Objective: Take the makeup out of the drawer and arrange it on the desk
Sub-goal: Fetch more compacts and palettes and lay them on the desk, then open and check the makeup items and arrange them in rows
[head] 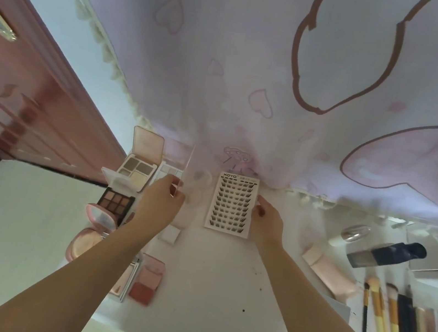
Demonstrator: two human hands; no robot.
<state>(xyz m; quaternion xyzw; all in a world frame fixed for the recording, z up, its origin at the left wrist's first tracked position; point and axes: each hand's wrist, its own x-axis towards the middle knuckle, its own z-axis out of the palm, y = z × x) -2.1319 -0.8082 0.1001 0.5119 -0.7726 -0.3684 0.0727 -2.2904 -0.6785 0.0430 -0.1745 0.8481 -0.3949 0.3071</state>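
Task judged well advanced: most makeup already lies on the white tabletop [211,274]; the drawer is not in view, so what is left cannot be told.

Left hand [161,199], at 9 o'clock of the lash card, pinches a clear plastic lid [186,172] between curled fingers. Right hand [266,221] grips the right edge of the lash card [231,204], which lies flat at the tabletop's 12 o'clock.

Count, 9 o'clock side: two open eyeshadow palettes [135,173], one pink round compact [94,229], two blush pans [147,281]. 3 o'clock side: one pink tube [330,274], one dark-capped bottle [388,253], three yellow-handled brushes [387,315].
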